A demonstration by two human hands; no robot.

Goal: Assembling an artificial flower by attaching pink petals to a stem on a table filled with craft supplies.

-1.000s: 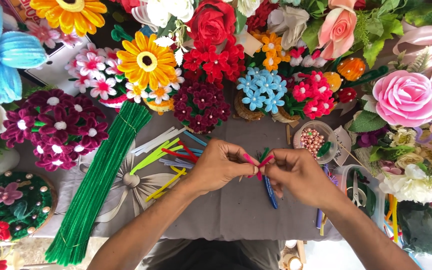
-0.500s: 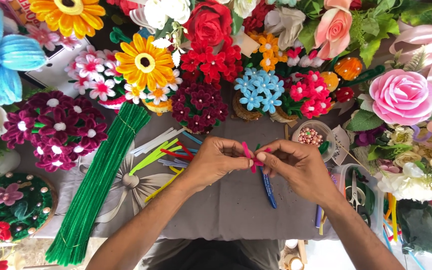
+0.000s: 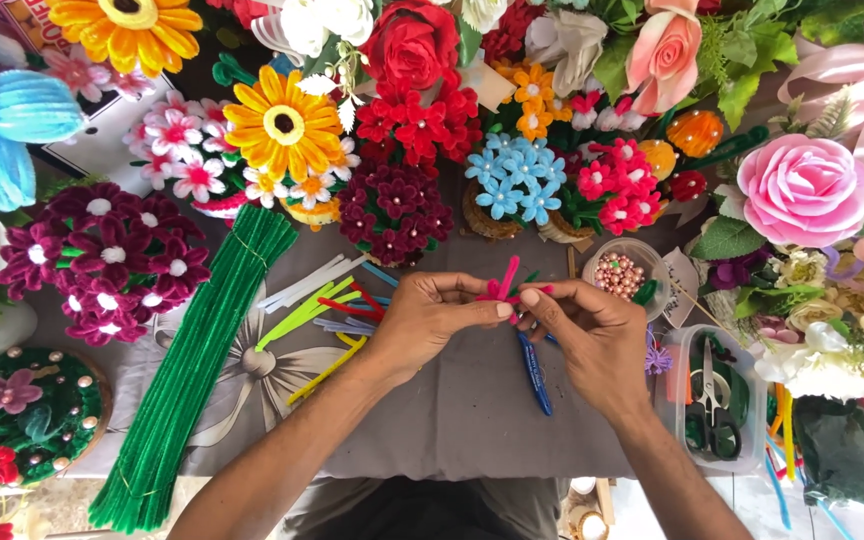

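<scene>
1. The left hand (image 3: 422,322) and right hand (image 3: 592,330) meet over the middle of the worktop (image 3: 472,420); both pinch a pink pipe cleaner (image 3: 505,285) between thumb and fingertips, each grip closed on it.
2. The pipe cleaner is fuzzy and bright pink, bent so that short ends stick up and to the right from between the fingertips. Its lower part is hidden by the fingers, so its full shape cannot be made out.
3. Just under the hands lies a blue pen (image 3: 534,372), its top end covered by the right hand.
4. Left of the left hand lie loose stems (image 3: 322,305) in white, lime, red, yellow and pale blue, partly overlapping.
5. Further left a thick green bundle (image 3: 192,370) of pipe cleaners runs slantwise across a grey cloth.
6. Behind the hands stands a small cup of beads (image 3: 620,275); to the right a clear box holds scissors (image 3: 712,400).
7. Craft flowers ring the space: an orange daisy (image 3: 284,122), blue blossoms (image 3: 514,180), a pink rose (image 3: 804,190).
8. Many flowers at the edges are cut off by the frame, and the box's other contents are too cluttered to tell.
</scene>
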